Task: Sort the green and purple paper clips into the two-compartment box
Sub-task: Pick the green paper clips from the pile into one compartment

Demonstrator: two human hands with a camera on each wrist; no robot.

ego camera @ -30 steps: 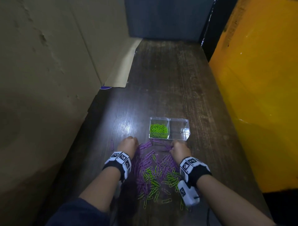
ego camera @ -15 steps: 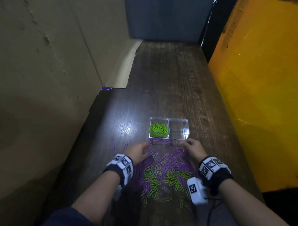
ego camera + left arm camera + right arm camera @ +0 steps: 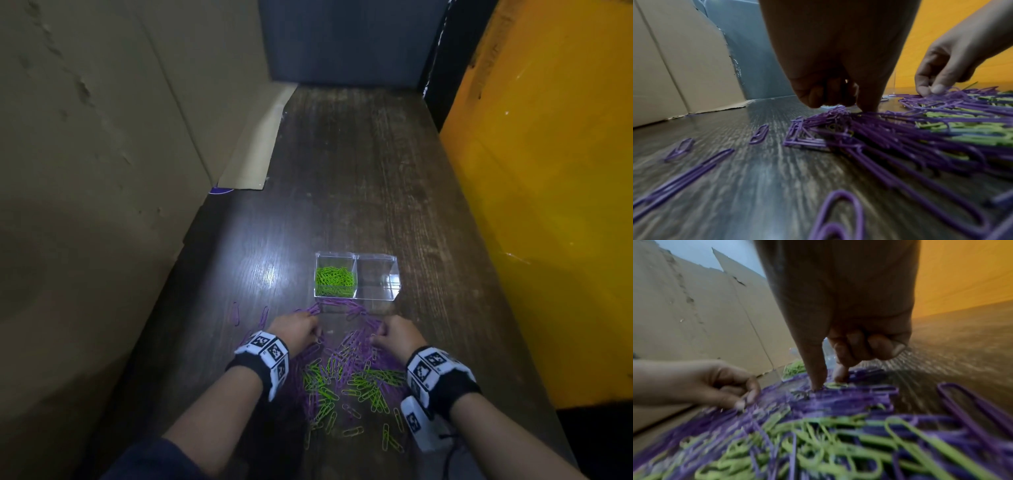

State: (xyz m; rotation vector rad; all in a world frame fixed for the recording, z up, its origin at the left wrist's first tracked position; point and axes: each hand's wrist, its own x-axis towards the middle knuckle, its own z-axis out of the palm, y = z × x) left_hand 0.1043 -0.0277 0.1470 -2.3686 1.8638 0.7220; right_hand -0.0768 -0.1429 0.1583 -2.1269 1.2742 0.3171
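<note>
A clear two-compartment box (image 3: pixel 397 274) stands on the dark wooden table. Its left compartment holds green paper clips (image 3: pixel 334 281); its right compartment (image 3: pixel 376 279) has no clips in it. Just in front of the box lies a mixed pile of purple clips (image 3: pixel 356 346) and green clips (image 3: pixel 325 383). My left hand (image 3: pixel 317 334) is at the pile's far left, fingers curled, pinching purple clips (image 3: pixel 836 112). My right hand (image 3: pixel 376 337) is at the far right, thumb and forefinger down on purple clips (image 3: pixel 859 394), the other fingers curled.
A cardboard wall (image 3: pixel 102 171) runs along the left and a yellow panel (image 3: pixel 548 205) along the right. A few stray purple clips (image 3: pixel 235 313) lie left of the pile. Beyond the box the table (image 3: pixel 342 154) stretches to a dark back wall.
Both hands had spread apart with fingers out near the box. They have since drawn inward and back onto the pile, fingers now curled on purple clips.
</note>
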